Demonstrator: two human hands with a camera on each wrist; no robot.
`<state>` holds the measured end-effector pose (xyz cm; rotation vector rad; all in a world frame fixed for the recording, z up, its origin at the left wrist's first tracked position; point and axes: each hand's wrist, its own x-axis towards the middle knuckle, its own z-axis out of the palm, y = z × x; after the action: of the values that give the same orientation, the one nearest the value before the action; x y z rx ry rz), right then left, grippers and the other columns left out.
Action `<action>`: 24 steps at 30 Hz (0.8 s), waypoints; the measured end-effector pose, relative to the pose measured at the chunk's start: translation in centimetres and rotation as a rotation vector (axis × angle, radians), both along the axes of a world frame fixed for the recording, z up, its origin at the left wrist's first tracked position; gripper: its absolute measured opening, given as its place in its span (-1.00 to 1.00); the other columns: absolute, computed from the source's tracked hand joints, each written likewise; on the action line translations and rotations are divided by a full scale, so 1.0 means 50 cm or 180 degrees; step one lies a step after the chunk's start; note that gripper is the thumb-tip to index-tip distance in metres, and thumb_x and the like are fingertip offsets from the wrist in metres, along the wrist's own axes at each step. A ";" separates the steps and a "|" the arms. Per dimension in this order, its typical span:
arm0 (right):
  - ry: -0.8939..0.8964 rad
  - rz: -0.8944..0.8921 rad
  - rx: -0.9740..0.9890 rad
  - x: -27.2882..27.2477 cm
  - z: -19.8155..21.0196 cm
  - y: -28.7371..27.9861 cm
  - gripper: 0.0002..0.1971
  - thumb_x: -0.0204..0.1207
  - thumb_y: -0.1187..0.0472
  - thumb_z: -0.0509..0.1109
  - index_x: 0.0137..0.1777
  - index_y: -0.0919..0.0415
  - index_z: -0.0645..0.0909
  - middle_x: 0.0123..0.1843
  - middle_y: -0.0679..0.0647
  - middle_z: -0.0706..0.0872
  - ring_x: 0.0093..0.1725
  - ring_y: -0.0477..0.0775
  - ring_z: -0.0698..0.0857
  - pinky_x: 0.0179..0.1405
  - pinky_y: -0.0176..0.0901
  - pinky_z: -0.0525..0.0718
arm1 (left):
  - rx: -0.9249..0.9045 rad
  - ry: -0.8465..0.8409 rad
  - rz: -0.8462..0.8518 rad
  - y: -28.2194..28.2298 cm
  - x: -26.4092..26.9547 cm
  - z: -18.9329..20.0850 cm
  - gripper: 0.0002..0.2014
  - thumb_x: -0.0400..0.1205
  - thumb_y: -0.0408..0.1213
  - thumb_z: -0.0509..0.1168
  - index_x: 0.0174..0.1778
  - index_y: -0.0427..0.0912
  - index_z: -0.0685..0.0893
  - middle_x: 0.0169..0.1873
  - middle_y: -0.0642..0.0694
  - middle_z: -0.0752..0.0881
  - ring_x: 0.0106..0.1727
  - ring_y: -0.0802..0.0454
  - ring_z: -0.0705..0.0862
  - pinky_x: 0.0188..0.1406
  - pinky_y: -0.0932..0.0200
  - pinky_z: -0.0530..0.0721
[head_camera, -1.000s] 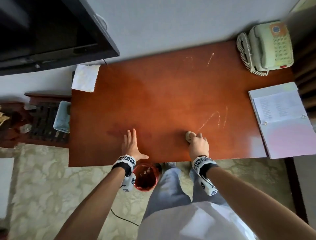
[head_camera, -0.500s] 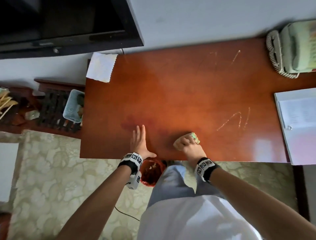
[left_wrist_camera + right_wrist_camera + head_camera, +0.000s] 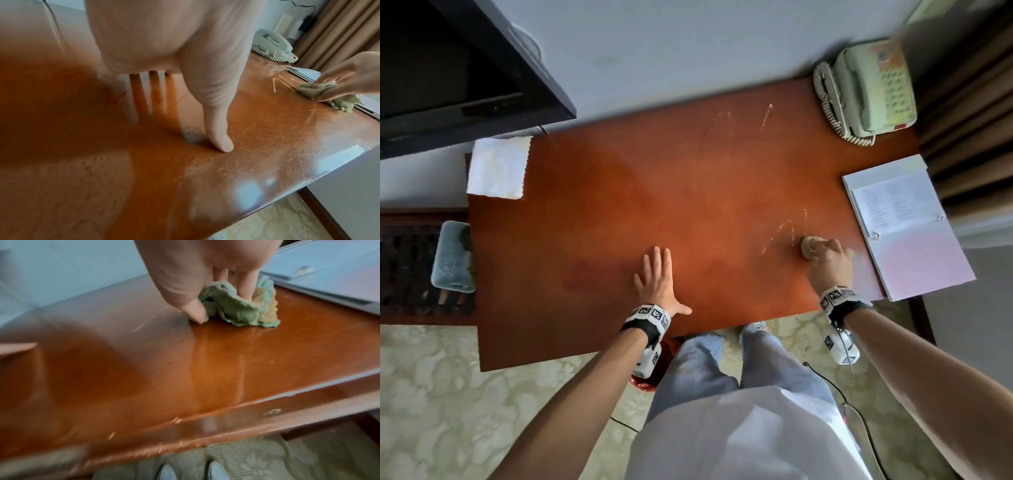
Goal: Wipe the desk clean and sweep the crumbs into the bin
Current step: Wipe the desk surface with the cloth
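On the red-brown desk [image 3: 654, 205], thin lines of pale crumbs [image 3: 784, 233] lie right of centre, with more crumbs [image 3: 767, 116] near the back. My right hand [image 3: 825, 260] grips a crumpled green-yellow cloth [image 3: 808, 247] and presses it on the desk at the right end of the nearer lines. The right wrist view shows the cloth [image 3: 236, 308] bunched under the fingers [image 3: 244, 285]. My left hand [image 3: 657, 284] lies flat on the desk near its front edge, fingers straight, thumb [image 3: 220, 142] spread. A red bin [image 3: 643, 385] stands on the floor, mostly hidden by my left forearm.
An open ring binder [image 3: 904, 226] lies just right of the cloth. A pale green telephone [image 3: 873, 89] sits at the back right, a white napkin [image 3: 498, 168] at the back left corner. A TV [image 3: 448, 68] hangs over the left. Fine crumbs [image 3: 308, 151] dot the front edge.
My right hand has carried the cloth from the front middle of the desk out to the right, up to the crumb lines beside the binder. The left hand stays flat in place.
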<state>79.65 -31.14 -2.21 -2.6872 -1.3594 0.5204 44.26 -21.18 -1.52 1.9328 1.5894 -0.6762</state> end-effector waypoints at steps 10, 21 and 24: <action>0.0349 0.3055 -0.0180 -0.379 -0.002 0.048 -0.61 0.36 0.39 0.49 0.21 0.18 0.68 0.13 0.21 0.67 0.25 0.47 0.60 -0.26 0.15 0.80 | 0.0106 -0.0076 -0.0044 0.000 -0.004 -0.007 0.63 0.07 0.21 0.75 0.77 0.04 -0.36 0.75 0.04 -0.41 0.79 -0.16 -0.28 0.70 -0.39 0.15; 0.0280 0.2082 -0.0040 -0.078 0.001 0.045 -0.58 0.34 0.39 0.48 0.11 -0.10 0.67 0.12 -0.02 0.64 0.24 0.25 0.55 -0.37 0.01 0.75 | 0.0022 0.0119 -0.0056 0.038 0.050 0.032 0.67 0.08 0.22 0.76 0.72 0.05 -0.49 0.73 -0.05 -0.48 0.77 -0.23 -0.34 0.71 -0.40 0.00; 0.0191 0.1352 0.0072 0.096 0.006 0.051 -0.53 0.23 0.51 0.36 -0.06 -0.11 0.63 0.07 -0.09 0.69 0.15 0.25 0.55 -0.05 0.08 0.69 | -0.0166 0.0129 -0.0155 0.050 0.063 0.028 0.68 0.08 0.15 0.78 0.72 0.08 -0.50 0.69 0.00 -0.55 0.76 -0.25 -0.36 0.69 -0.46 0.05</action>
<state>84.47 -28.57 -1.92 -2.3418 -1.9126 0.6056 47.41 -18.67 -0.10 1.9367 1.5380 -0.7737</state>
